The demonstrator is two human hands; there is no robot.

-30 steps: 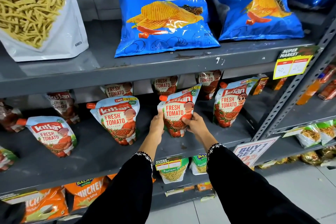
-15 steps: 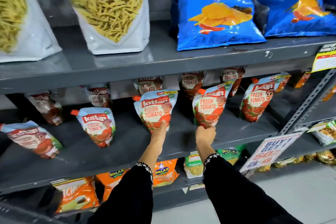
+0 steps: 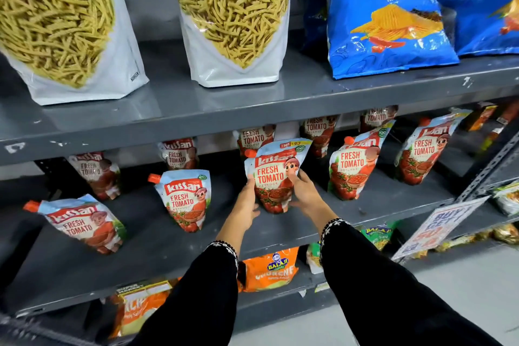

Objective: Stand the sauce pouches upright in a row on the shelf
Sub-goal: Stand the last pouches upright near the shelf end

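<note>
Pouch [image 3: 276,177] is held upright on shelf [image 3: 365,205] at 12 o'clock | left hand [image 3: 247,199] and right hand [image 3: 304,194] grips are closed on its sides | base should be pressed flat, aligned with 3 o'clock neighbour [image 3: 354,168]

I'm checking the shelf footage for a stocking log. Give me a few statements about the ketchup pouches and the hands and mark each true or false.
1. Both hands are on one pouch. True: the left hand and right hand flank the held pouch in the front row.
2. The held pouch lies flat on its back. False: it stands upright on the middle shelf.
3. The sev bags stand on the shelf above the pouches. True.
4. The far-left pouch stands straight. False: it leans, spout toward the left.
5. The blue chips bag sits below the pouches. False: it is on the upper shelf.
</note>
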